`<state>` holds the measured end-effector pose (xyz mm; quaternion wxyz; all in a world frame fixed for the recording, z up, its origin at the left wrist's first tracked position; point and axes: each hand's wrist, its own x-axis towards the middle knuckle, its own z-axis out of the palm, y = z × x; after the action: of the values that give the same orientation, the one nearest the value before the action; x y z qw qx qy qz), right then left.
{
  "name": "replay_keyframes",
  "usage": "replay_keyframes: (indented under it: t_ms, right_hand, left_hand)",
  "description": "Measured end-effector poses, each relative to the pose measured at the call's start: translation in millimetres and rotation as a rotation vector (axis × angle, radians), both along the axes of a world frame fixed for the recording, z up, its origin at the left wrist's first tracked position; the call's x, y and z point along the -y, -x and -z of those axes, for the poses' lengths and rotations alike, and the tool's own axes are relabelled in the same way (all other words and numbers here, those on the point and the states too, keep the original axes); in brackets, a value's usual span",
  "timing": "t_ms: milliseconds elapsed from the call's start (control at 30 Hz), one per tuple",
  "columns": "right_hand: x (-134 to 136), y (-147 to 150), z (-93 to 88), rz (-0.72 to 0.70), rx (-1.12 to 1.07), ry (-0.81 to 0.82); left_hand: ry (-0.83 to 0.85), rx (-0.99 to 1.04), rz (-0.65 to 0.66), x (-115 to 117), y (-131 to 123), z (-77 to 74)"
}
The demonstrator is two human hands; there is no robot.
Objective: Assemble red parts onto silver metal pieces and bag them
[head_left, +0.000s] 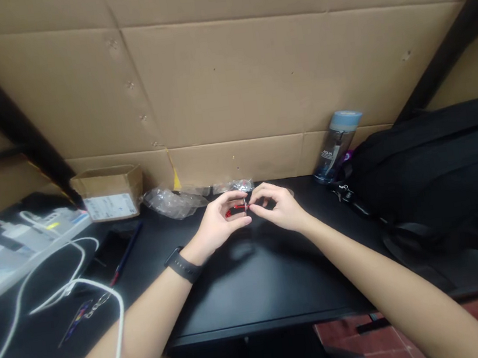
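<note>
Both my hands meet above the far middle of the black desk (257, 282). My left hand (218, 223), with a dark band on its wrist, is closed round a small red object (235, 209). My right hand (278, 206) pinches a thin metal part at the red object's right end, fingers pressed together. What the red object is stays too small to tell. Crumpled clear plastic bags (171, 202) lie just behind my hands.
A small cardboard box (109, 191) stands at the back left, with a white power strip (18, 243) and white cables (60, 290) further left. A blue-capped water bottle (337, 145) and a black backpack (440, 170) sit at the right. Cardboard lines the back wall.
</note>
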<state>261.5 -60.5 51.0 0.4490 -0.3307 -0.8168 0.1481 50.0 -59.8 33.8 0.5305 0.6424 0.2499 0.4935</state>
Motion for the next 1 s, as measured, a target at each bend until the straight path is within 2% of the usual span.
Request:
replay_keyframes:
  t_ms: [200, 467, 667, 867, 1000]
  right_hand:
    - [2.6, 5.8, 3.9, -0.034, -0.083, 0.071]
    - [3.6, 4.1, 1.6, 0.03, 0.016, -0.114]
    - [2.3, 3.4, 1.8, 0.008, 0.06, -0.12]
    - [-2.1, -4.4, -3.1, 0.067, 0.095, -0.153]
    - [-3.7, -8.5, -6.9, 0.08, 0.09, -0.181]
  left_hand:
    - [-0.049, -0.01, 0.002, -0.2, -2.5, 7.4]
    - [-0.15, -0.059, -0.04, 2.6, -4.0, 8.9]
    - [-0.189, -0.113, -0.05, 4.9, -5.8, 6.2]
    - [-0.19, -0.142, -0.124, 1.5, -4.5, 4.9]
    - [-0.17, -0.13, -0.125, 0.7, -5.1, 4.9]
